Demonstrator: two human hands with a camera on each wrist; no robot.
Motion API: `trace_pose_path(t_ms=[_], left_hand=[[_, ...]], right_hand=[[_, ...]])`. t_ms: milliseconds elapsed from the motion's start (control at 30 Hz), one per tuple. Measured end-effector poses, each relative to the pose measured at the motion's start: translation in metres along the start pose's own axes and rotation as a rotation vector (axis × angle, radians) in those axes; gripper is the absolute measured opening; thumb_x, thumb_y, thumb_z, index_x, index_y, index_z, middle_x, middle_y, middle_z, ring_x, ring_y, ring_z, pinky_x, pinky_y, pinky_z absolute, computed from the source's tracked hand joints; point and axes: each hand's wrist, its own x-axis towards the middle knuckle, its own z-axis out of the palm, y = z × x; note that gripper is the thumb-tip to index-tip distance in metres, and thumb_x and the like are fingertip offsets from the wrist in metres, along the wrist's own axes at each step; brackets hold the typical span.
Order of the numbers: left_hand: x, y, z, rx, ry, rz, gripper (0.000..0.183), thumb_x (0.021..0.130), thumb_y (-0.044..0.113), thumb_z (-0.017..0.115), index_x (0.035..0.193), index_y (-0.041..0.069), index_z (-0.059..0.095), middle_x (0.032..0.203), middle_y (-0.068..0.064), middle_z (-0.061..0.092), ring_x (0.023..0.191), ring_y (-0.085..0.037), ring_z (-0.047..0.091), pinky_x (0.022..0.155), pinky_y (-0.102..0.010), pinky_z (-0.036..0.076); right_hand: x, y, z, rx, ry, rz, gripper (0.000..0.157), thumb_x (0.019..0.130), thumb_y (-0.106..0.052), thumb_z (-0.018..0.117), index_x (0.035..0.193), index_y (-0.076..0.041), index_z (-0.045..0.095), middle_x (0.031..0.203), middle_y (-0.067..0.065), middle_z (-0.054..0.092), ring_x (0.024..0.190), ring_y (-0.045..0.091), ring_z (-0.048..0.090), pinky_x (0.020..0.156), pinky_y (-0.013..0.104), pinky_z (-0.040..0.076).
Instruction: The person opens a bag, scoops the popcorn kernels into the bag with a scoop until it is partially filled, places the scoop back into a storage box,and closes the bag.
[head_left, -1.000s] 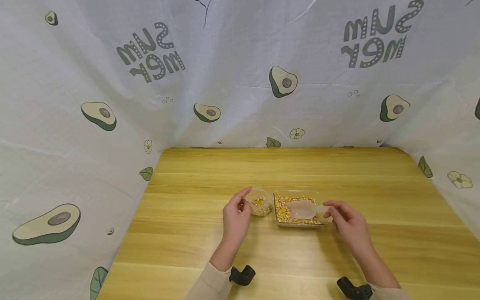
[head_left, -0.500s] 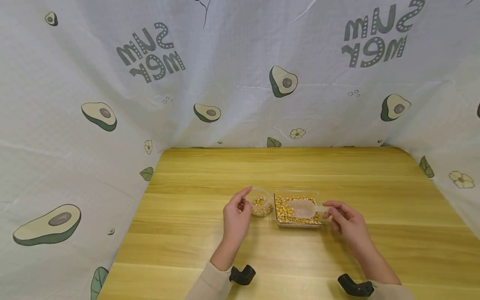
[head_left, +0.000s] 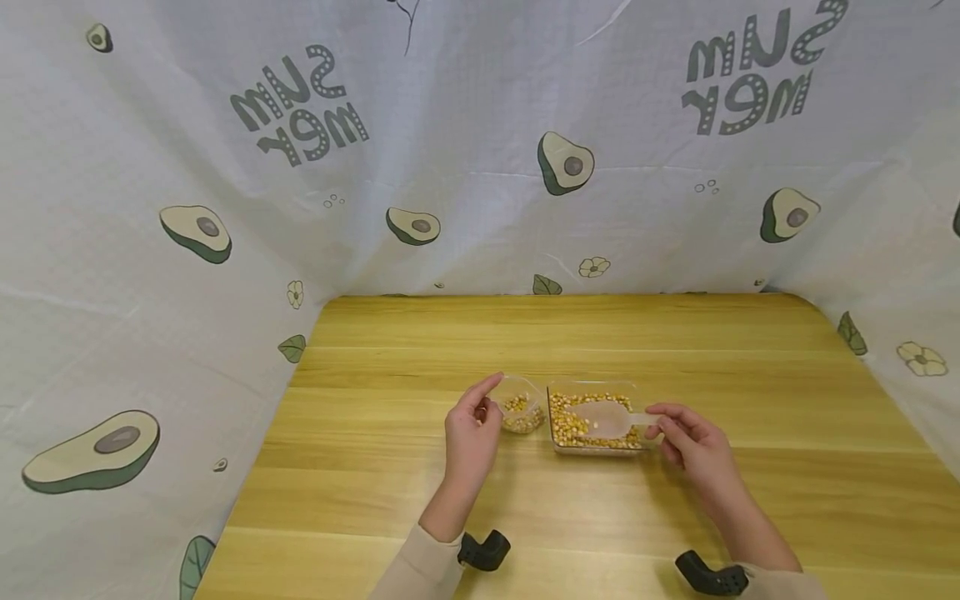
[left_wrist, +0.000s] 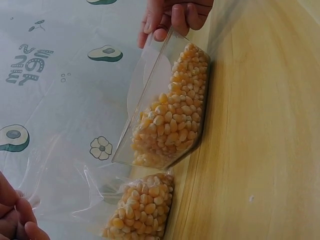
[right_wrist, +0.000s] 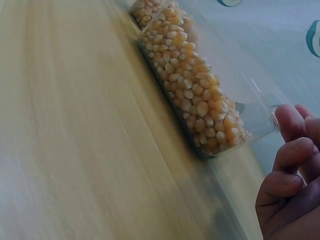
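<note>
In the head view my left hand [head_left: 472,437] pinches the raised edge of a clear plastic bag [head_left: 534,404] with corn kernels [left_wrist: 142,205] in its bottom. The bag stands on the table close beside a clear rectangular container [head_left: 600,451], part full of corn kernels [right_wrist: 200,97]. My right hand [head_left: 701,450] holds the handle of a whitish translucent scoop [head_left: 609,417] between thumb and fingers, from the container's right side. The scoop's blade lies among the kernels, pointing left, with a few kernels on its front part. In the left wrist view the blade shows through the container wall.
The wooden table [head_left: 405,333] reaches back to a white curtain [head_left: 480,125] printed with avocados. Another curtain side hangs along the left. Black wrist mounts [head_left: 486,550] sit on both sleeves.
The scoop has shifted slightly left into the kernels, and a few kernels now lie on its front part. My left hand and the bag stay in place.
</note>
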Motion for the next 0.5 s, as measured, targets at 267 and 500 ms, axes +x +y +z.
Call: trace_pose_path(t_ms=[267, 500], left_hand=[[0.0, -0.0014, -0.0002, 0.009, -0.016, 0.0, 0.041, 0.095, -0.004, 0.051, 0.125, 0.015, 0.071, 0.122, -0.01, 0.067, 0.064, -0.007, 0.043, 0.044, -0.014, 0.027], [-0.0005, -0.0031, -0.0001, 0.017, -0.01, -0.001, 0.041, 0.095, -0.004, 0.051, 0.126, 0.014, 0.07, 0.119, -0.01, 0.067, 0.063, -0.006, 0.042, 0.044, -0.014, 0.026]], right_hand=[[-0.0026, 0.0026, 0.0001, 0.072, 0.016, -0.007, 0.021, 0.104, -0.024, 0.052, 0.115, -0.014, 0.068, 0.08, -0.011, 0.069, 0.057, 0.005, 0.044, 0.054, 0.039, 0.023], [-0.0051, 0.0088, 0.0, 0.211, 0.024, -0.019, 0.018, 0.103, -0.019, 0.053, 0.11, -0.02, 0.07, 0.08, -0.009, 0.068, 0.057, 0.004, 0.046, 0.052, 0.037, 0.023]])
